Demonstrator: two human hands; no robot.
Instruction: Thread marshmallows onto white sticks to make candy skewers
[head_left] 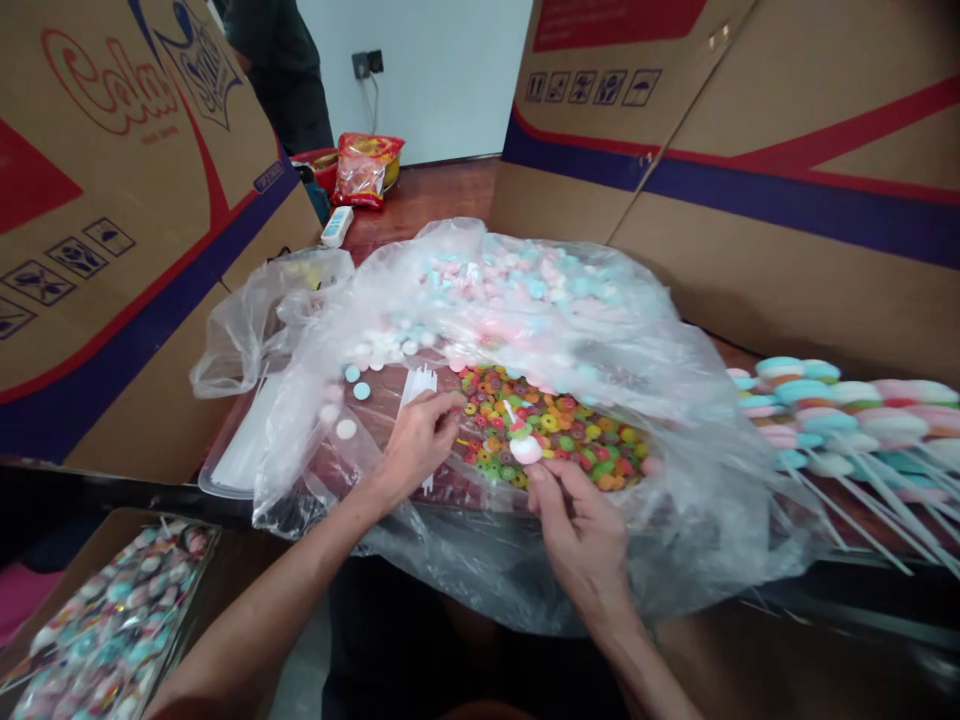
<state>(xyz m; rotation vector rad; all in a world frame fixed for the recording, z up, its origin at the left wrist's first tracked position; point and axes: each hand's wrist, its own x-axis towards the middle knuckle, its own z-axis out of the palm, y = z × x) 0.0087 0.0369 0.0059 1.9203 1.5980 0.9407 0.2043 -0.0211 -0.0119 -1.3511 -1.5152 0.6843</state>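
Note:
My right hand (581, 520) pinches a small marshmallow skewer (525, 449) between thumb and fingertips. A round white marshmallow shows on it, with a ring gummy behind and a short white stick end poking up. My left hand (424, 435) hovers at the left edge of the ring gummies (559, 420), its fingers drawn together; whatever they hold, if anything, is hidden. Short white sticks (420, 382) lie just behind that hand. Beyond the gummies, pink, blue and white marshmallows (517, 275) are heaped in a clear plastic bag (622, 340) spread over the table.
Finished marshmallow sticks (847, 420) are piled at the right. Long white sticks (247, 440) lie in a tray at the left. An open box of wrapped sweets (112, 620) stands lower left. Tall cardboard boxes (720, 180) flank the table, and a person (281, 70) is behind.

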